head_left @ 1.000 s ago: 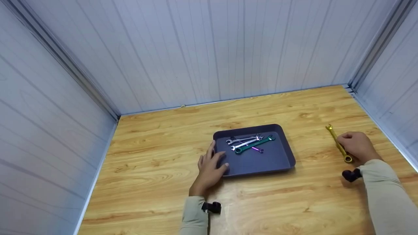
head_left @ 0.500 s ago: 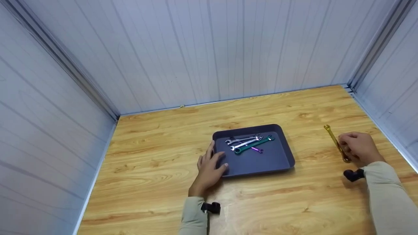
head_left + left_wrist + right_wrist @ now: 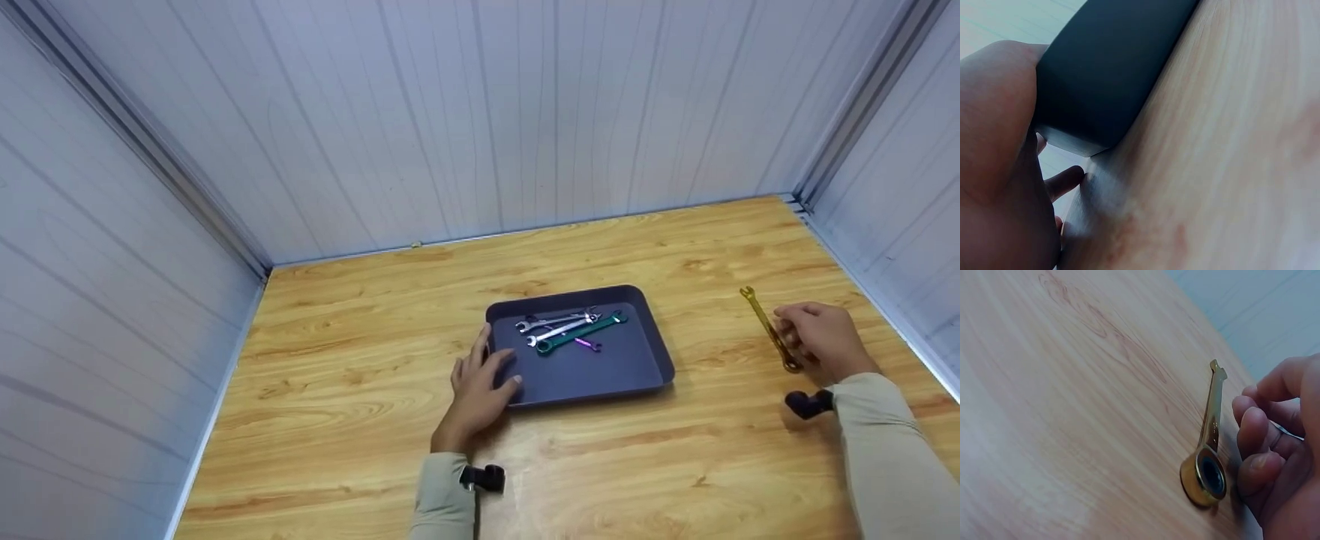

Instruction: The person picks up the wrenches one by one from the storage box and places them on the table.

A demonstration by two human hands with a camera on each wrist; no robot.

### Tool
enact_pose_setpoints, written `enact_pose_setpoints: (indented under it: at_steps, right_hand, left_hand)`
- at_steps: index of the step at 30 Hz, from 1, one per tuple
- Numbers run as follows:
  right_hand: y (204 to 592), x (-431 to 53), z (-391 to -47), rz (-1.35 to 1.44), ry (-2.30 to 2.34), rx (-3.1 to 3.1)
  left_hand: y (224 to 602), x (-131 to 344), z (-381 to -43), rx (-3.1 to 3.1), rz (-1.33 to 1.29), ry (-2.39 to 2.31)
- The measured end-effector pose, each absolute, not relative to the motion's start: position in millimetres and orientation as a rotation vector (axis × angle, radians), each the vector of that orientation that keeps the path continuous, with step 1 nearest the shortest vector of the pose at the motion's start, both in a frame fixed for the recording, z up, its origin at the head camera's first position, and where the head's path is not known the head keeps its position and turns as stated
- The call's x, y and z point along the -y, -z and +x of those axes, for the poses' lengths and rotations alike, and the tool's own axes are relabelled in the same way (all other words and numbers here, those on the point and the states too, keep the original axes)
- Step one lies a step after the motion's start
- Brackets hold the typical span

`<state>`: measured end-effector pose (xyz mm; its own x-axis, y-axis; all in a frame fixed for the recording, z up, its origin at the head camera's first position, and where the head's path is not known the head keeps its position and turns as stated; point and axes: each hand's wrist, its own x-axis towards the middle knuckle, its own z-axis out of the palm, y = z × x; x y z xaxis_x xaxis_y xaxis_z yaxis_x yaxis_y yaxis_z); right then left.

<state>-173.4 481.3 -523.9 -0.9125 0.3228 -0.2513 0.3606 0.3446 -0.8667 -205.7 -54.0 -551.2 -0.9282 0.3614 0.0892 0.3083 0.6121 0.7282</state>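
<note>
A dark grey rectangular tray (image 3: 600, 382) lies on the wooden table. My left hand (image 3: 476, 390) grips its left wall, with the thumb and a finger over the rim and other fingers along the outside. That hand (image 3: 994, 146) is close against the tray's outer wall (image 3: 1106, 67) in the left wrist view. At the right lies a gold combination wrench (image 3: 766, 322), its ring end (image 3: 1203, 478) tipped on edge. Beside it, my right hand (image 3: 823, 337) has its fingers loosely bent, with a gap between them and the wrench in the right wrist view.
Inside the tray are a green wrench (image 3: 585, 332), silver wrenches (image 3: 562, 328) and a small purple wrench (image 3: 589, 344), lying across one another. White panel walls (image 3: 450, 120) border the table (image 3: 360, 337) at the back and both sides. Small black wrist cameras (image 3: 484, 478) sit on both sleeves.
The right fingers have come off the gold wrench, which has turned from flat onto its edge and now lies slightly apart from the hand. The left hand and tray have kept their places.
</note>
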Motion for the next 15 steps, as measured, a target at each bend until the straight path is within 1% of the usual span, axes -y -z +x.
enact_pose_setpoints:
  at_steps: [15]
  right_hand:
    - [515.0, -458.4, -178.2, 0.521, 1.733, -2.528]
  left_hand:
    - [551.6, 51.7, -207.3, -2.766, 0.580, -1.194]
